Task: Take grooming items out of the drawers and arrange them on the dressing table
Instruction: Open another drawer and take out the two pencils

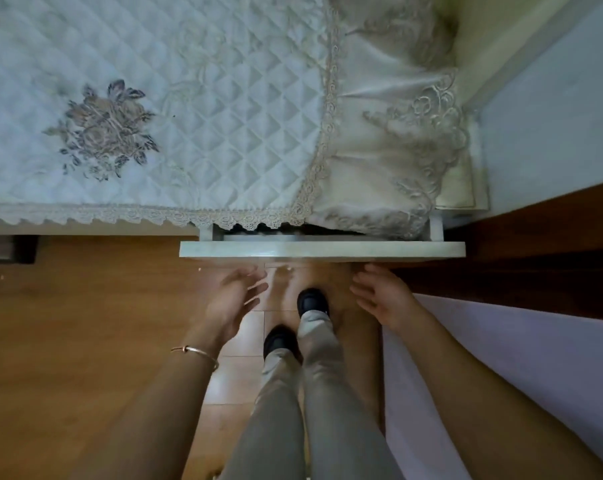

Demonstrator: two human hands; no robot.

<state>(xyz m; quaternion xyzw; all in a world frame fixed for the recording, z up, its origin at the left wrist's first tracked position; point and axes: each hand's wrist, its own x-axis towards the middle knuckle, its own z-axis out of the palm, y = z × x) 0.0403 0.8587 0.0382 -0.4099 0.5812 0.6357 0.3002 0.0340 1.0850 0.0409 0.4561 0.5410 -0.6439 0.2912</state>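
Drawer [322,250] pulled slightly out from dressing table [85,226], pale front panel jutting past table edge; interior mostly hidden under lace trim, contents cannot tell. Quilted white cover [224,116] with embroidered flower [106,129] lies over table top behind drawer. Left hand [236,299] just below drawer front, fingers spread loose, holding nothing, blurred. Right hand [385,297] below drawer's right end, fingers extended, empty. Gold bangle [196,353] on left wrist. Black slippers [312,301] on wooden floor [68,341] beneath drawer.
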